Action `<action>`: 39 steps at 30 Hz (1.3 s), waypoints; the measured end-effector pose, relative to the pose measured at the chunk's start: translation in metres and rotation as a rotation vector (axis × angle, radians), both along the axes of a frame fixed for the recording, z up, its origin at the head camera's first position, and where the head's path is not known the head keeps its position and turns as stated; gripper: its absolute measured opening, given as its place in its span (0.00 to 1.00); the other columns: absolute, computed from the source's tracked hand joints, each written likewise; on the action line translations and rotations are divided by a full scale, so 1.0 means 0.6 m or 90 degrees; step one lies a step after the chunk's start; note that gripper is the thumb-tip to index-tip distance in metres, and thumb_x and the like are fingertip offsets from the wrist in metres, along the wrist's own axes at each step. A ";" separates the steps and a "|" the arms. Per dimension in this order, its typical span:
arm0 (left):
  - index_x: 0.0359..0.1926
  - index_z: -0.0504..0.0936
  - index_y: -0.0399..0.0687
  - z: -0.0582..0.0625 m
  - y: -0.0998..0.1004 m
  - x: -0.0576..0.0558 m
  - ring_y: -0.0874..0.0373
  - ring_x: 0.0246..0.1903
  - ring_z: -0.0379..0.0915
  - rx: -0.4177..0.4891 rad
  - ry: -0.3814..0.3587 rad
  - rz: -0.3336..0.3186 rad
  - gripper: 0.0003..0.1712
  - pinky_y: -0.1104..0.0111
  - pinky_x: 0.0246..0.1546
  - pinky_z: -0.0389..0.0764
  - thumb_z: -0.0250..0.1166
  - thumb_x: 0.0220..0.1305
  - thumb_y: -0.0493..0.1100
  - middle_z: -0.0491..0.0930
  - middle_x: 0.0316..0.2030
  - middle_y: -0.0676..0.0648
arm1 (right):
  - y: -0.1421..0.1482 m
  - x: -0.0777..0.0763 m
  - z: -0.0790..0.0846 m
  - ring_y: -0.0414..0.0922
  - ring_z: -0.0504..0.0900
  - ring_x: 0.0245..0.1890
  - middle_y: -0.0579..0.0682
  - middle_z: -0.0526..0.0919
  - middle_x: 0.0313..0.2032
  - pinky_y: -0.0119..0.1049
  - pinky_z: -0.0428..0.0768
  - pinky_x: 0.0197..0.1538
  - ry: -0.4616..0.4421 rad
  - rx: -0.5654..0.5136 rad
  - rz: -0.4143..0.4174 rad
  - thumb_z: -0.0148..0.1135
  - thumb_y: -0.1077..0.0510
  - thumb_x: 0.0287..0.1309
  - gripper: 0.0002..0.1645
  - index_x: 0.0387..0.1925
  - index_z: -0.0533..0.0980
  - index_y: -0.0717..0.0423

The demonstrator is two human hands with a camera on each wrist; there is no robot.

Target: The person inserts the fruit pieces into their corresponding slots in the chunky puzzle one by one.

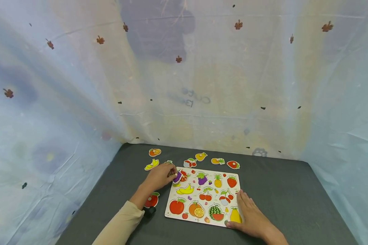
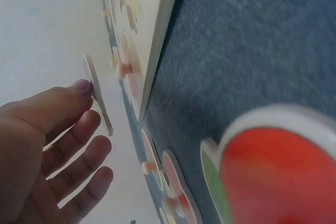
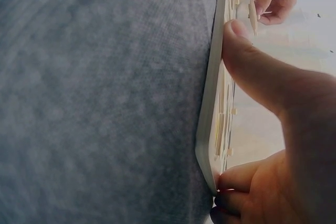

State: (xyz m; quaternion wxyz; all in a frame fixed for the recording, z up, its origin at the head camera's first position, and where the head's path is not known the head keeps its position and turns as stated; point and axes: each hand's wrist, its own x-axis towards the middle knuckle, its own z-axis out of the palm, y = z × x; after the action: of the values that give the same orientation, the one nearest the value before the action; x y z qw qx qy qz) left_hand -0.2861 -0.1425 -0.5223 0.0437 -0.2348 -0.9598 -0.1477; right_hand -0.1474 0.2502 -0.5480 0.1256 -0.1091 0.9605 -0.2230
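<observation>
My left hand pinches a purple grape puzzle piece between thumb and fingers. In the left wrist view this thin piece is held edge-on, apart from the board. Below it lies the far left part of a white fruit puzzle board, printed with fruit pictures. A red fruit piece with a knob sits on the board beside the grapes. My right hand rests at the board's right edge, fingers straight along it; its thumb touches the near edge.
Loose pieces lie behind the board: an orange, bananas, cherries, a pear, a pineapple and a strawberry. A red apple piece lies by my left forearm. Patterned sheets surround the dark grey tabletop.
</observation>
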 end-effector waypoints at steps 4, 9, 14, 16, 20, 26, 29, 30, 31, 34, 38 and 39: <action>0.42 0.84 0.58 0.000 0.011 -0.001 0.66 0.32 0.71 0.003 0.008 -0.016 0.10 0.68 0.36 0.78 0.76 0.69 0.52 0.79 0.35 0.59 | 0.000 0.000 0.002 0.68 0.52 0.82 0.72 0.49 0.82 0.67 0.50 0.80 -0.002 0.004 -0.002 0.77 0.22 0.48 0.82 0.81 0.51 0.74; 0.41 0.83 0.60 -0.005 0.026 -0.007 0.67 0.31 0.70 -0.009 0.010 -0.031 0.09 0.69 0.37 0.77 0.76 0.70 0.53 0.77 0.34 0.60 | 0.001 0.000 0.003 0.68 0.52 0.82 0.72 0.49 0.82 0.67 0.50 0.80 -0.004 0.006 -0.003 0.77 0.22 0.48 0.82 0.82 0.50 0.74; 0.41 0.83 0.60 -0.006 0.043 -0.012 0.67 0.31 0.70 -0.012 0.001 -0.034 0.09 0.69 0.36 0.77 0.74 0.71 0.54 0.79 0.37 0.58 | 0.001 -0.001 0.002 0.68 0.52 0.82 0.72 0.49 0.82 0.66 0.50 0.80 -0.006 0.012 -0.005 0.76 0.22 0.47 0.83 0.82 0.50 0.74; 0.42 0.84 0.59 -0.004 0.051 -0.013 0.67 0.31 0.70 -0.011 -0.002 -0.040 0.09 0.69 0.36 0.77 0.74 0.71 0.53 0.79 0.37 0.57 | 0.001 -0.001 0.001 0.68 0.52 0.82 0.72 0.49 0.82 0.66 0.50 0.80 -0.007 0.015 -0.006 0.76 0.21 0.47 0.83 0.82 0.50 0.73; 0.42 0.84 0.57 0.001 0.068 -0.016 0.66 0.31 0.71 -0.016 0.000 -0.063 0.09 0.70 0.35 0.77 0.75 0.71 0.52 0.79 0.36 0.56 | 0.002 -0.001 -0.001 0.68 0.52 0.82 0.72 0.49 0.82 0.66 0.50 0.80 -0.009 0.015 -0.008 0.76 0.21 0.47 0.83 0.82 0.50 0.73; 0.43 0.85 0.55 0.005 0.093 -0.018 0.64 0.34 0.75 -0.023 0.004 -0.094 0.08 0.69 0.37 0.79 0.74 0.72 0.51 0.81 0.37 0.55 | 0.002 -0.003 -0.005 0.67 0.51 0.82 0.71 0.49 0.83 0.66 0.50 0.80 -0.009 0.009 -0.009 0.76 0.21 0.47 0.83 0.82 0.50 0.72; 0.44 0.86 0.55 0.003 0.103 -0.019 0.64 0.34 0.75 -0.032 0.009 -0.104 0.08 0.69 0.38 0.80 0.74 0.72 0.50 0.82 0.37 0.55 | 0.001 -0.003 -0.005 0.67 0.51 0.82 0.71 0.49 0.83 0.66 0.50 0.80 -0.008 0.005 -0.008 0.76 0.21 0.47 0.83 0.82 0.50 0.72; 0.43 0.86 0.55 0.001 0.107 -0.020 0.64 0.34 0.74 -0.035 0.014 -0.107 0.08 0.69 0.38 0.79 0.74 0.72 0.50 0.82 0.37 0.56 | 0.001 -0.002 -0.005 0.67 0.51 0.82 0.71 0.49 0.83 0.66 0.50 0.80 -0.008 0.005 -0.007 0.76 0.21 0.47 0.83 0.82 0.50 0.72; 0.44 0.86 0.56 -0.002 0.110 -0.022 0.65 0.34 0.74 -0.043 0.020 -0.107 0.08 0.70 0.38 0.79 0.74 0.72 0.51 0.82 0.37 0.57 | 0.000 -0.002 -0.004 0.67 0.51 0.82 0.71 0.48 0.83 0.66 0.50 0.80 -0.008 0.005 -0.008 0.76 0.21 0.47 0.83 0.82 0.50 0.72; 0.43 0.86 0.58 -0.003 0.122 -0.025 0.65 0.34 0.74 -0.065 0.021 -0.107 0.07 0.70 0.38 0.78 0.74 0.72 0.52 0.82 0.36 0.58 | 0.000 -0.003 -0.002 0.67 0.52 0.82 0.71 0.49 0.83 0.66 0.50 0.80 -0.007 0.005 -0.009 0.77 0.22 0.47 0.83 0.82 0.51 0.72; 0.43 0.84 0.59 -0.002 0.137 -0.024 0.65 0.32 0.73 -0.092 0.006 -0.110 0.08 0.70 0.36 0.77 0.73 0.73 0.53 0.80 0.35 0.58 | 0.000 -0.003 -0.003 0.67 0.52 0.82 0.71 0.49 0.83 0.66 0.50 0.80 -0.016 0.008 -0.013 0.77 0.21 0.47 0.83 0.82 0.50 0.72; 0.43 0.84 0.59 -0.003 0.140 -0.024 0.65 0.32 0.72 -0.097 0.003 -0.112 0.08 0.70 0.35 0.77 0.73 0.73 0.54 0.79 0.35 0.59 | 0.000 -0.003 -0.003 0.67 0.52 0.82 0.71 0.48 0.83 0.66 0.50 0.80 -0.018 0.010 -0.015 0.77 0.21 0.47 0.83 0.82 0.50 0.72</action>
State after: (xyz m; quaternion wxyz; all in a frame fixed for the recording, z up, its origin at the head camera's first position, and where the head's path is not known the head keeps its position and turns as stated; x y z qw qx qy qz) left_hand -0.3005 -0.0587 -0.5244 0.0146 -0.3210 -0.9438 -0.0769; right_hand -0.1494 0.2502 -0.5497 0.1374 -0.0941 0.9616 -0.2184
